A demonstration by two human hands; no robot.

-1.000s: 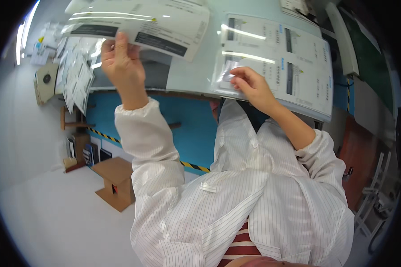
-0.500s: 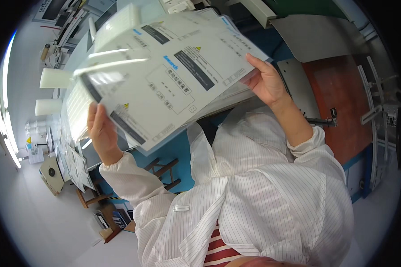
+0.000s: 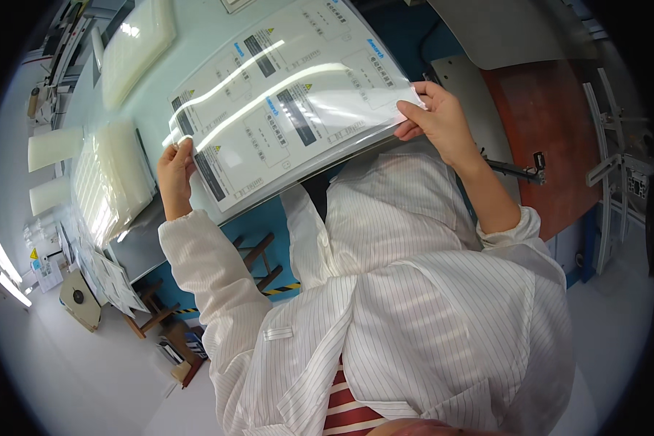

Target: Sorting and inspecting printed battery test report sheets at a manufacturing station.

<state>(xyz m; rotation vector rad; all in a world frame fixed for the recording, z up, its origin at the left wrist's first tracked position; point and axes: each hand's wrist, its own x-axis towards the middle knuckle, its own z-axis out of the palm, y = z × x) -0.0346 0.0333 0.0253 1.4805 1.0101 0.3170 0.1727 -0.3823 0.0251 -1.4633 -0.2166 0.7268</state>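
A glossy clear printed sheet (image 3: 269, 156), with repeated label panels, dark bars and small yellow triangles, lies low over the pale tabletop in front of me. Other clear sheets seem to lie beneath it; how many I cannot tell. At its left edge, my left hand (image 3: 174, 174) pinches the near corner between thumb and fingers. My right hand (image 3: 437, 125) grips the right corner, thumb on top and fingers curled under. Bright light streaks cross the sheet's surface.
On the pale table (image 3: 211, 43), a stack of translucent ribbed sheets (image 3: 112, 178) stands left of my left hand, with another translucent stack (image 3: 139, 51) farther back. White rolls (image 3: 54, 149) jut out at far left. Rightward are a grey panel (image 3: 516, 40), a reddish-brown board (image 3: 552, 138) and a metal frame (image 3: 614, 171).
Both hands have brought the printed sheet down from a raised, tilted position to lie flatter near the tabletop. Both still hold its edges. The view has shifted, showing more of the table.
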